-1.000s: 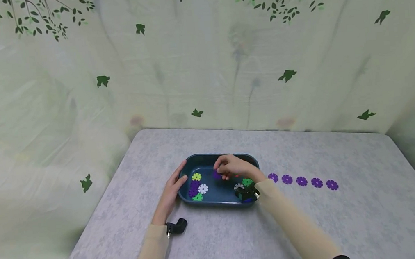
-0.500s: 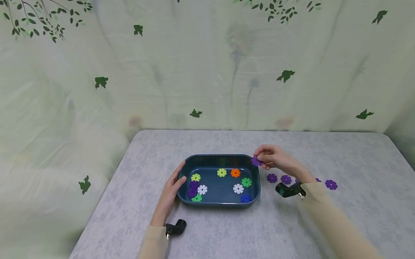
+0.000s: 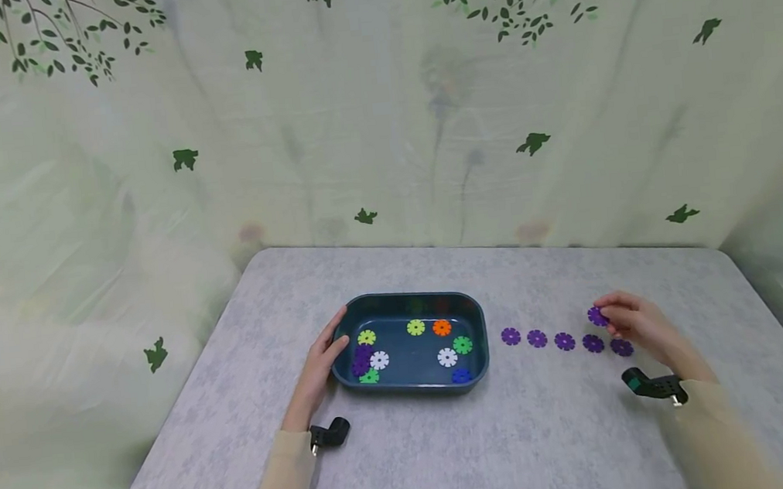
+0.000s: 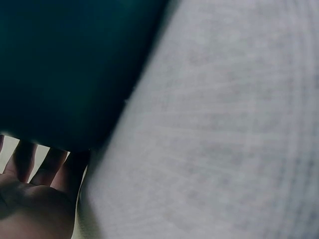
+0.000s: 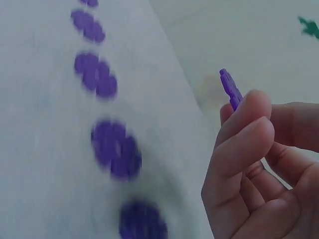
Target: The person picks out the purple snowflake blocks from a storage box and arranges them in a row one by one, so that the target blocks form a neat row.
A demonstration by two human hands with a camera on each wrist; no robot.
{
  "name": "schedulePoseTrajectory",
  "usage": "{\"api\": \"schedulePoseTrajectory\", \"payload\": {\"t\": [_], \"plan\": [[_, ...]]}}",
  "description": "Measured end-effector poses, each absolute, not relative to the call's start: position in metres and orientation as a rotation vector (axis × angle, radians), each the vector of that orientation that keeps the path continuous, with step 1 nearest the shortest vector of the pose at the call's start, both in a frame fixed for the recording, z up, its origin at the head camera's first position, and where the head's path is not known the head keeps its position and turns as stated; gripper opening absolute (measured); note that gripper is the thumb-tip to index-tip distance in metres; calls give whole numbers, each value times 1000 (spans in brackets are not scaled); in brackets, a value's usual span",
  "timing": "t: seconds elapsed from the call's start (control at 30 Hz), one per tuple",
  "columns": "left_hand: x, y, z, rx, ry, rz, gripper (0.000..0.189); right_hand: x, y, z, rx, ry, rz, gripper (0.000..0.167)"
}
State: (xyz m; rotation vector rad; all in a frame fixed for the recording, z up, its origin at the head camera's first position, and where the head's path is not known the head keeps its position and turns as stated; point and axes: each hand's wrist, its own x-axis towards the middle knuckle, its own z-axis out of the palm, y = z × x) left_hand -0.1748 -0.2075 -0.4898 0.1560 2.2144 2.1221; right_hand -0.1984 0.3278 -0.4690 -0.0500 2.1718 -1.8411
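My right hand (image 3: 644,331) pinches a purple flower-shaped disc (image 3: 597,316) between thumb and fingertips. In the right wrist view that same held disc (image 5: 230,87) appears edge-on, raised over the tabletop. Below it on the table runs a row of several purple flower discs (image 3: 565,341), and the hand overlaps the right end of this row. My left hand (image 3: 316,373) holds the left end of a dark blue tray (image 3: 411,388), thumb at the rim and fingers along the outer wall. The left wrist view shows the tray's dark side (image 4: 65,69) and part of that palm.
Inside the tray, purple, yellow (image 3: 366,337), white and green flower discs cluster at the left. Yellow, orange (image 3: 442,328), green, white and blue (image 3: 461,376) ones lie toward the right. A leaf-print curtain (image 3: 381,121) hangs behind the grey table (image 3: 438,458).
My right hand has lifted a purple flower disc out of the tray and carried it right, over the far end of the row. My left hand has stayed on the tray.
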Motion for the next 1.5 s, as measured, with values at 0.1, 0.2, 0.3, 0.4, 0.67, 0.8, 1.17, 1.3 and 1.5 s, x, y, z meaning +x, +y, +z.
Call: {"api": "schedulePoseTrajectory", "payload": {"t": [0.1,0.2,0.3,0.4,0.67,0.8,1.17,1.3,1.5], "plan": [[-175,-209,-493,141,2226,2120,51,-188,351,-475,13,2229,-1793,26],[-178,-211,-502,136,2253,2122,51,-179,368,-481,71,2326,-1686,33],[-178,-213,-503,148,2269,2117,51,-170,380,-485,110,2392,-1592,38],[-177,-213,-502,143,2267,2117,51,-165,386,-487,133,2419,-1526,39],[-167,-211,-481,142,2216,2121,52,-165,379,-486,194,2539,-1374,34],[-165,-210,-474,153,2232,2095,53,-170,368,-480,142,2604,-1347,39],[-179,-212,-502,150,2256,2111,50,-197,286,-448,-116,2359,-1658,43],[-179,-212,-501,144,2249,2113,50,-206,243,-440,-219,2263,-1723,40],[-173,-209,-485,149,2215,2110,52,-216,170,-435,-358,2097,-1777,33]]}}
